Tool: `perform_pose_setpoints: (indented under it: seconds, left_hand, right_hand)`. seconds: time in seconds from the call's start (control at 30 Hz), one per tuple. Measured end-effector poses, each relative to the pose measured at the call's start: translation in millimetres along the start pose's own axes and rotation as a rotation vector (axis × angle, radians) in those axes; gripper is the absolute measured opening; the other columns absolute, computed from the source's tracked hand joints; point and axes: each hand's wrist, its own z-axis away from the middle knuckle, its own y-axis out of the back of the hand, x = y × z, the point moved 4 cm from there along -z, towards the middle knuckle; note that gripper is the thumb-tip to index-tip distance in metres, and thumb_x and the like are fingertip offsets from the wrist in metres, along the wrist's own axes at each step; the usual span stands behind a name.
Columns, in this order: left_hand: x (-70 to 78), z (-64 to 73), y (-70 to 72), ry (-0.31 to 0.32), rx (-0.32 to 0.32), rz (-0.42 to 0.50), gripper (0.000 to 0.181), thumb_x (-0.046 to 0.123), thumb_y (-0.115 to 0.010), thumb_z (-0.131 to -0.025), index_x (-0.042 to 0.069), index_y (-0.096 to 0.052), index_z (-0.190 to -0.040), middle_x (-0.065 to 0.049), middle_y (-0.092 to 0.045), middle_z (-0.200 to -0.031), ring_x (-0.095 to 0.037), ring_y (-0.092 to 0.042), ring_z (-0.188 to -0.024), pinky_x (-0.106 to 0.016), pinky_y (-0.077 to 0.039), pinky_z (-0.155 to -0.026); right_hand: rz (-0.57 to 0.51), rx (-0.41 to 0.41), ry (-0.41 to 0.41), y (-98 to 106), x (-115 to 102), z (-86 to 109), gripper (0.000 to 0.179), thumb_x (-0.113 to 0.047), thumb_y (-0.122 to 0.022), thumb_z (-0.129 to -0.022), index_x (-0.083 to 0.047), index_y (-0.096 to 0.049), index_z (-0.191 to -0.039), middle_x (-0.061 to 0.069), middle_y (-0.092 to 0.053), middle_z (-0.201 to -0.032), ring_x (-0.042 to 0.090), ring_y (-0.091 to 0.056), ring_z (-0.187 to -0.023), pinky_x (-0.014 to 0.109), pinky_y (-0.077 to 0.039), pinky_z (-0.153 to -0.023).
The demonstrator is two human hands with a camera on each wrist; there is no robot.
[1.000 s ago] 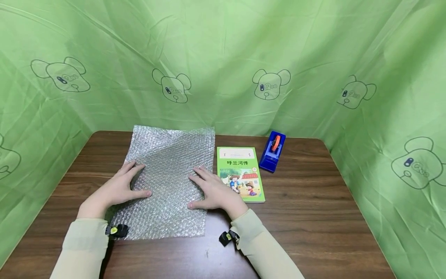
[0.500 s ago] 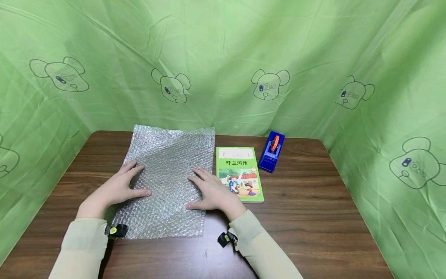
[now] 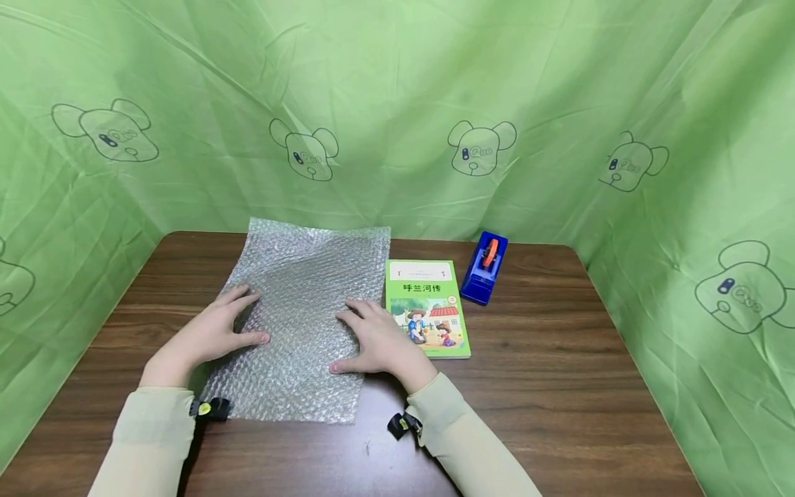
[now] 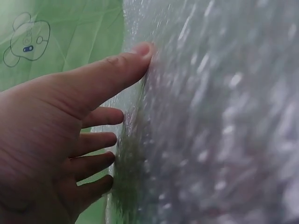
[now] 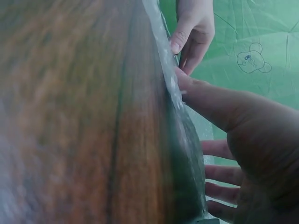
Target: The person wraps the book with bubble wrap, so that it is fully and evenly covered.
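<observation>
A sheet of clear bubble wrap [image 3: 298, 276] lies on the left half of the table, its far edge reaching past the table's back edge. My left hand [image 3: 214, 330] rests on its left side with fingers spread and thumb pointing inward. On the right side of the sheet rests my right hand [image 3: 379, 342], fingers outstretched. In the left wrist view the left thumb [image 4: 117, 74] and fingertips touch the bubble wrap [image 4: 224, 116]. The right wrist view has the right thumb [image 5: 210, 100] against the sheet's edge. Neither hand grips anything.
A green book [image 3: 428, 276] with an illustrated cover lies just right of the sheet. Beyond it stands a blue tape dispenser [image 3: 484, 269] with an orange roll. Green curtain [image 3: 397, 103] hangs around the brown wooden table [image 3: 546, 386].
Under my hands the bubble wrap has turned slightly, its far edge shifting right and its near right corner left. The book and tape dispenser have stayed in place.
</observation>
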Motion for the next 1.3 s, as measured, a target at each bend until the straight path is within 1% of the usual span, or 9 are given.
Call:
perform_pose_setpoints:
  seconds: [0.2, 0.33, 0.53, 0.63, 0.77, 0.87, 1.1, 1.2, 1.3]
  left_hand:
    - [1.6, -3.3, 1.1, -0.045, 0.050, -0.030, 0.085, 0.046, -0.086, -0.094, -0.011, -0.057, -0.151, -0.041, -0.038, -0.164, -0.065, -0.032, -0.150, -0.079, -0.030, -0.119]
    - [1.6, -3.6, 0.9, -0.048, 0.069, -0.038, 0.078, 0.042, -0.086, -0.096, -0.010, -0.060, -0.148, -0.040, -0.041, -0.162, -0.065, -0.035, -0.149, -0.079, -0.030, -0.119]
    - [2.2, -1.9, 0.7, -0.049, 0.076, -0.065, 0.080, 0.044, -0.084, -0.097, -0.010, -0.058, -0.150, -0.040, -0.044, -0.160, -0.065, -0.037, -0.147, -0.079, -0.030, -0.118]
    - [3.2, -0.8, -0.1, -0.046, 0.077, -0.068, 0.079, 0.045, -0.082, -0.099, -0.009, -0.058, -0.151, -0.039, -0.044, -0.161, -0.065, -0.036, -0.148, -0.080, -0.030, -0.119]
    - [5.3, 1.6, -1.8, -0.038, 0.085, -0.077, 0.078, 0.045, -0.081, -0.099, -0.008, -0.058, -0.151, -0.038, -0.044, -0.162, -0.064, -0.036, -0.149, -0.079, -0.029, -0.120]
    - [7.2, 2.4, -1.4, -0.042, 0.092, -0.084, 0.080, 0.046, -0.083, -0.097, -0.008, -0.059, -0.151, -0.037, -0.045, -0.161, -0.064, -0.038, -0.148, -0.079, -0.030, -0.120]
    - [13.9, 2.6, 1.9, -0.079, 0.121, -0.106, 0.082, 0.048, -0.086, -0.094, -0.009, -0.062, -0.148, -0.037, -0.050, -0.158, -0.062, -0.045, -0.144, -0.076, -0.035, -0.119]
    - [16.6, 3.2, 2.6, -0.085, 0.119, -0.098, 0.082, 0.048, -0.087, -0.093, -0.008, -0.062, -0.147, -0.037, -0.050, -0.158, -0.061, -0.047, -0.144, -0.074, -0.037, -0.119]
    - [18.9, 4.1, 2.6, -0.070, 0.099, -0.067, 0.083, 0.047, -0.086, -0.094, -0.009, -0.060, -0.149, -0.037, -0.048, -0.159, -0.061, -0.046, -0.145, -0.074, -0.037, -0.119]
  right_hand:
    - [-0.026, 0.007, -0.003, 3, 4, -1.5, 0.102, -0.070, -0.086, -0.084, -0.015, -0.052, -0.163, 0.013, -0.042, -0.172, 0.034, -0.039, -0.156, 0.050, -0.031, -0.131]
    - [-0.041, 0.013, -0.002, 3, 6, -2.6, 0.099, -0.069, -0.086, -0.085, -0.016, -0.054, -0.162, 0.012, -0.043, -0.171, 0.032, -0.040, -0.155, 0.049, -0.032, -0.131]
    - [-0.045, 0.011, -0.007, 2, 6, -1.4, 0.100, -0.071, -0.084, -0.085, -0.017, -0.053, -0.163, 0.011, -0.040, -0.173, 0.033, -0.038, -0.157, 0.049, -0.029, -0.132]
    - [-0.055, 0.023, -0.010, 1, 6, -0.2, 0.100, -0.071, -0.084, -0.084, -0.017, -0.053, -0.162, 0.011, -0.040, -0.173, 0.035, -0.036, -0.158, 0.052, -0.028, -0.132]
    - [-0.054, 0.045, -0.012, 0, 5, 1.4, 0.099, -0.072, -0.086, -0.083, -0.017, -0.056, -0.160, 0.011, -0.043, -0.171, 0.035, -0.039, -0.157, 0.052, -0.029, -0.132]
    - [-0.038, 0.052, -0.019, -1, 4, 1.6, 0.099, -0.072, -0.087, -0.082, -0.017, -0.057, -0.159, 0.010, -0.046, -0.169, 0.031, -0.042, -0.155, 0.049, -0.031, -0.131]
    - [-0.007, 0.065, -0.023, 0, 3, 1.4, 0.101, -0.074, -0.087, -0.080, -0.017, -0.058, -0.158, 0.009, -0.051, -0.164, 0.030, -0.045, -0.150, 0.047, -0.034, -0.129]
    - [-0.009, 0.073, -0.025, 1, 2, 1.9, 0.101, -0.074, -0.087, -0.080, -0.017, -0.059, -0.157, 0.009, -0.052, -0.162, 0.030, -0.047, -0.148, 0.048, -0.036, -0.127]
    - [-0.013, 0.075, -0.025, 2, 2, 1.8, 0.101, -0.073, -0.088, -0.079, -0.017, -0.060, -0.157, 0.010, -0.053, -0.162, 0.031, -0.047, -0.147, 0.049, -0.038, -0.127]
